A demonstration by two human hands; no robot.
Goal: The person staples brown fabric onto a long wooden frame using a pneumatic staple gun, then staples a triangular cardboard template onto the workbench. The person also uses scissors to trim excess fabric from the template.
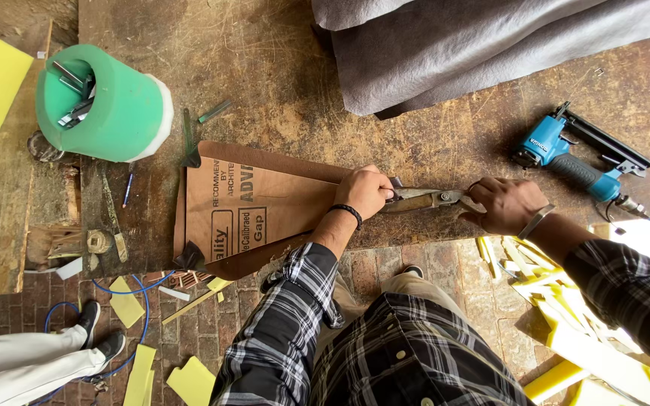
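1. We see a green bucket [103, 105] near the desk's [280, 83] far left corner, well apart from our hands.
2. A brown cardboard sheet [253, 207] overhangs the desk's near edge.
3. Our left hand [364, 192] pins the sheet's right end, fingers curled together.
4. Our right hand [507, 204] has its fingers clamped on the shears [424, 198].
5. A blue nail gun [577, 158] lies near the right edge; bare desk lies between it and our right hand.

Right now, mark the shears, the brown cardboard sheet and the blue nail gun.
shears [424, 198], head view, on the metal blades between the two hands.
brown cardboard sheet [265, 203], head view, on its printed face.
blue nail gun [547, 143], head view, on its blue body.
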